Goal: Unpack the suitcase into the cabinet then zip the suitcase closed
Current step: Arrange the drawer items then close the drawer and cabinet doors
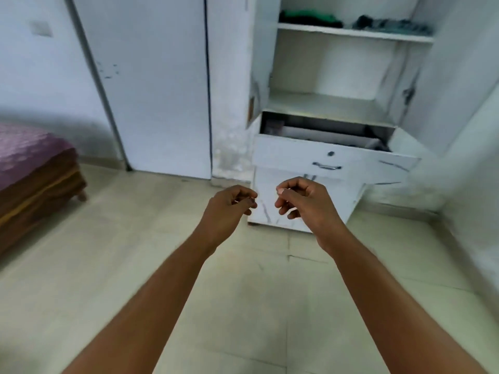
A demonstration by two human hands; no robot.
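Observation:
The white cabinet (324, 103) stands open ahead of me. Its upper shelf holds a folded green and black garment (310, 18) and a dark grey garment (391, 25). The middle shelf is bare. Below it a drawer (324, 157) is pulled out. My left hand (232, 206) and my right hand (299, 201) hang in the air in front of the cabinet's lower part, close together, fingers loosely curled, holding nothing. The suitcase is not in view.
A bed with a purple cover (29, 155) on a brown frame stands at the left. A white door (151, 85) is next to the cabinet. The cabinet's right door (459, 76) stands open. Pale floor tiles (135, 265) lie below my arms.

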